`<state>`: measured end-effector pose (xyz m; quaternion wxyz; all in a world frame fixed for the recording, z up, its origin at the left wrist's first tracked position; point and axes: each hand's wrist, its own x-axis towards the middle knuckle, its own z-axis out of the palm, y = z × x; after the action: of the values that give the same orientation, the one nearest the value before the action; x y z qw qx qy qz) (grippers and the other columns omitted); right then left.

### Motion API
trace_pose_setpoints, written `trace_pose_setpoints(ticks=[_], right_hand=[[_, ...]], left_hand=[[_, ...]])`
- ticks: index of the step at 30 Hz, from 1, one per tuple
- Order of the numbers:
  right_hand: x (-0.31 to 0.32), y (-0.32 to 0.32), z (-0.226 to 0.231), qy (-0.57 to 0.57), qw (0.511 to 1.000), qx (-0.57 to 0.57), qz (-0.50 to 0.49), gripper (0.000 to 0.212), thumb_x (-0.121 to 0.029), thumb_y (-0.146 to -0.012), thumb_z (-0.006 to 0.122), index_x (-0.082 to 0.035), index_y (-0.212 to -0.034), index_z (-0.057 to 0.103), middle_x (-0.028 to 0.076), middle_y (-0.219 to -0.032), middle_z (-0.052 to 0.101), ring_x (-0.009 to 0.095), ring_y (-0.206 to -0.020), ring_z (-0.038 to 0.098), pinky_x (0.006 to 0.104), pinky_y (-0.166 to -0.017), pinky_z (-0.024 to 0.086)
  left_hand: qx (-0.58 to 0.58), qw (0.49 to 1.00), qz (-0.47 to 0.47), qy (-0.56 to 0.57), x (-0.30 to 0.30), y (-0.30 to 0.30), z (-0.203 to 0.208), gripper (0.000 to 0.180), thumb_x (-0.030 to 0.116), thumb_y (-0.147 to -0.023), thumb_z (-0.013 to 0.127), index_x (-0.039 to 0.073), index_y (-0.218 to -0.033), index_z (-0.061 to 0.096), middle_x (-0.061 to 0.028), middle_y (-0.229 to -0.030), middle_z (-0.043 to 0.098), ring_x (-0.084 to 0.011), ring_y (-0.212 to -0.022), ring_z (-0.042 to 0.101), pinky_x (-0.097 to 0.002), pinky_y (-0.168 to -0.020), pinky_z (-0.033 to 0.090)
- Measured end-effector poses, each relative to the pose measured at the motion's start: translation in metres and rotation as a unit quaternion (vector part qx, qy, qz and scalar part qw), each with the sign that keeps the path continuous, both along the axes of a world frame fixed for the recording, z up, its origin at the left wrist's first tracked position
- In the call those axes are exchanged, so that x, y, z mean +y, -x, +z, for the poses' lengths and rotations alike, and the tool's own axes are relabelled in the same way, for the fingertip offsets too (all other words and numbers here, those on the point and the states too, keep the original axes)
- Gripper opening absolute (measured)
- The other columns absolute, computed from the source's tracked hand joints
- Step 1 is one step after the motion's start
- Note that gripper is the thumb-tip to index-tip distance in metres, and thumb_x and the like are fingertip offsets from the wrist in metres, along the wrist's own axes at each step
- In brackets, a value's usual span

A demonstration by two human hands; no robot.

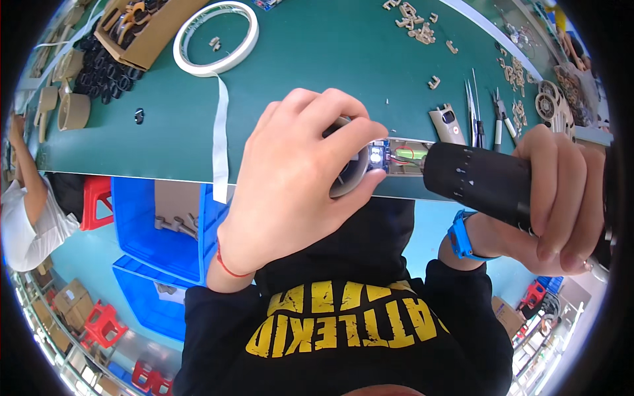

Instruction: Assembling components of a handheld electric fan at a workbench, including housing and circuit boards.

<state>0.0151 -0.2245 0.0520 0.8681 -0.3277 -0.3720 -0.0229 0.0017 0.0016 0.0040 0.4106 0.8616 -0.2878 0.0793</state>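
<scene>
My left hand (304, 145) is closed around the round grey head of a handheld device (404, 143) with an opened beige housing. Between thumb and fingers shows a blue circuit board (377, 157) with a bright white light, and thin wires run beside a green battery-like cylinder (411, 154). My right hand (561, 198) grips a black cylindrical tool (479, 181) with white marks on its barrel. The tool's broad end overlaps the right part of the housing; its tip and any contact are hidden. A beige cover (449, 125) lies just beyond.
A tape roll (185, 59) lies at the back, its loose strip (221, 132) hanging over the front edge. Tweezers (471, 109) and cutters (503, 115) lie at right, small beige parts (416, 26) behind. Blue bins (162, 228) stand below left. Another person (36, 218) sits far left.
</scene>
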Motion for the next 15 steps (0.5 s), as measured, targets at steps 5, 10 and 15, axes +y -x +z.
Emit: trace_pose_setpoints(ticks=[5, 10, 15], right_hand=[[-0.005, -0.012, 0.005, 0.123, 0.991, -0.044, 0.042, 0.019, -0.009, -0.080, 0.079, -0.012, -0.079, 0.060, 0.000, -0.075, 0.066, 0.009, -0.065, 0.064, 0.0219, -0.074, 0.049], [-0.005, -0.008, 0.012, 0.169, 0.983, 0.031, 0.061, 0.018, -0.015, -0.090, 0.070, -0.011, -0.098, 0.055, 0.004, -0.078, 0.065, 0.012, -0.068, 0.063, 0.0243, -0.077, 0.050], [0.000, -0.016, 0.007, 0.156, 0.983, 0.022, 0.092, 0.011, -0.011, -0.093, 0.064, -0.010, -0.100, 0.055, 0.004, -0.079, 0.065, 0.013, -0.069, 0.063, 0.0222, -0.078, 0.050]], left_hand=[[0.019, 1.000, 0.002, 0.008, 0.000, 0.000, -0.002, 0.035, 0.006, -0.062, 0.078, 0.008, -0.096, 0.069, -0.0059, -0.094, 0.061, -0.0262, -0.087, 0.057, -0.0351, -0.075, 0.048], [0.022, 1.000, 0.001, 0.012, -0.001, -0.001, -0.002, 0.035, 0.007, -0.061, 0.079, 0.008, -0.094, 0.069, -0.0057, -0.090, 0.060, -0.0256, -0.085, 0.057, -0.0346, -0.074, 0.048], [0.021, 1.000, 0.004, 0.023, -0.002, 0.000, -0.005, 0.035, 0.008, -0.060, 0.079, 0.008, -0.094, 0.070, -0.0057, -0.089, 0.059, -0.0255, -0.084, 0.056, -0.0344, -0.073, 0.048]])
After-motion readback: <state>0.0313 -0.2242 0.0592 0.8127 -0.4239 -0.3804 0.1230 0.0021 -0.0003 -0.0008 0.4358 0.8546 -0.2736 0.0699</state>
